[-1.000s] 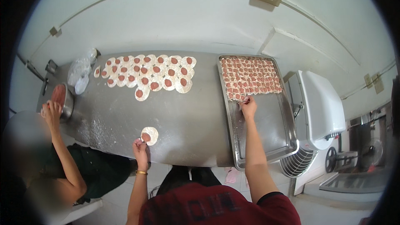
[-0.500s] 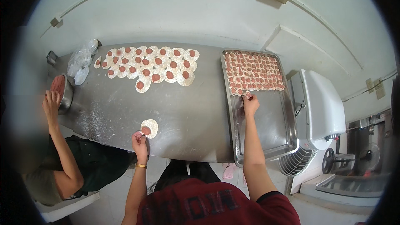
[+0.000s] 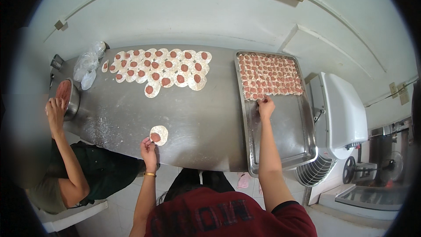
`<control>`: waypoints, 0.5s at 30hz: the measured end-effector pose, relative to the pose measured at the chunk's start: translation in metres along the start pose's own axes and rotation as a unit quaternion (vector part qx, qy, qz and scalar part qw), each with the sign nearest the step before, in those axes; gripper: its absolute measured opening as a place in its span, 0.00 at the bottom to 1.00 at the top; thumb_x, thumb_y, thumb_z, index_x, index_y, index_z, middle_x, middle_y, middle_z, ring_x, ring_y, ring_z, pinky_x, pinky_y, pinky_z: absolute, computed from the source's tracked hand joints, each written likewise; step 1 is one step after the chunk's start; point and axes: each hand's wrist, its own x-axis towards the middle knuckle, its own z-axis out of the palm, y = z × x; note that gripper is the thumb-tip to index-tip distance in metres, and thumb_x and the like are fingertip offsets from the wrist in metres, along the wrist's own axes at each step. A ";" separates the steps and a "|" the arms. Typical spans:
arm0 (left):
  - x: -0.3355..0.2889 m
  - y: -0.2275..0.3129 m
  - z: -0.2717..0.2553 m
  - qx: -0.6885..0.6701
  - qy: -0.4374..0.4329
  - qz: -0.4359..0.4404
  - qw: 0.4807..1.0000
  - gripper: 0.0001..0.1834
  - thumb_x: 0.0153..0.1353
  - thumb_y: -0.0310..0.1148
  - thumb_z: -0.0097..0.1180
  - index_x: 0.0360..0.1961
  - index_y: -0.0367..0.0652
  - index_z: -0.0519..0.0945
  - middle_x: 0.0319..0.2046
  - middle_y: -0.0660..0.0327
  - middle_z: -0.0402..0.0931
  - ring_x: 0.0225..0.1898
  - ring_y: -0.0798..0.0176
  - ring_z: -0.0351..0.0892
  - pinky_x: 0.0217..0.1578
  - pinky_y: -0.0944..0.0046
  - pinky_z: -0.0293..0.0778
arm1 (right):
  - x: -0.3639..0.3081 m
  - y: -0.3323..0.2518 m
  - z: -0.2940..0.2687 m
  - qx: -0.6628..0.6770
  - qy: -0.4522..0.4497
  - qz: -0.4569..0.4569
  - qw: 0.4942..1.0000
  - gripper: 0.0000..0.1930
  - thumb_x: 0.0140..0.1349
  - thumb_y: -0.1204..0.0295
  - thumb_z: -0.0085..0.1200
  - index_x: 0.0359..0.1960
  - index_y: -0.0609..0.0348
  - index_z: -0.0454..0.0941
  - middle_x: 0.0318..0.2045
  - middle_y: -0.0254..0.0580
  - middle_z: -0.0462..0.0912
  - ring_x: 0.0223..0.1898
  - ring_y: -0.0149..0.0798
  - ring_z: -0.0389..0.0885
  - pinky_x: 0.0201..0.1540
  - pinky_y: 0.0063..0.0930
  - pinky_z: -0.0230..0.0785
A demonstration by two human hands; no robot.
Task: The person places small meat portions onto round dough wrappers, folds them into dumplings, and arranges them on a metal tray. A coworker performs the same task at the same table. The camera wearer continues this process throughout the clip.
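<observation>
My left hand [image 3: 149, 150] sits at the lower middle of the frame, fingertips on the near edge of a single wrapper [image 3: 158, 134], a thin pale disc with a dab of red filling, lying flat on the steel table [image 3: 206, 118]; the hand touches it but has not closed on it; my right hand [image 3: 265, 106] reaches into the tray [image 3: 280, 149] right of centre, fingers pinched at the front row of filled pieces [image 3: 269, 75], though I cannot tell whether it grips one or only presses it; I judge the wrapper light, soft and easily torn, a little tacky where the flour is thin, so it is best lifted by sliding fingers under the rim and not by pinching the middle; more wrappers [image 3: 160, 69] lie in rows at the upper left; a co-worker's hand [image 3: 55, 110] rests at a metal bowl [image 3: 68, 95] on the far left.
</observation>
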 end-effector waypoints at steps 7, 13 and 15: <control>0.002 0.006 0.000 -0.028 -0.009 -0.037 0.999 0.15 0.60 0.21 0.48 0.49 0.36 0.72 0.36 0.66 0.75 0.35 0.75 0.72 0.37 0.75 0.68 | 0.004 0.016 0.002 0.039 -0.008 -0.031 0.999 0.19 0.45 0.73 0.60 0.42 0.61 0.81 0.22 0.46 0.80 0.26 0.41 0.79 0.34 0.34 0.71; 0.009 -0.002 0.003 -0.036 0.018 -0.041 0.998 0.11 0.59 0.21 0.48 0.45 0.35 0.74 0.32 0.63 0.77 0.29 0.73 0.73 0.29 0.74 0.70 | 0.008 -0.020 -0.035 -0.169 -0.078 -0.039 0.982 0.14 0.46 0.73 0.58 0.36 0.62 0.80 0.25 0.44 0.82 0.28 0.37 0.81 0.34 0.33 0.71; 0.012 -0.006 0.003 -0.046 0.010 -0.053 0.997 0.12 0.58 0.20 0.49 0.44 0.33 0.75 0.32 0.62 0.78 0.28 0.72 0.74 0.28 0.73 0.72 | -0.017 -0.047 -0.045 -0.094 0.028 -0.072 0.993 0.14 0.50 0.73 0.58 0.40 0.61 0.79 0.28 0.42 0.83 0.28 0.36 0.80 0.35 0.31 0.72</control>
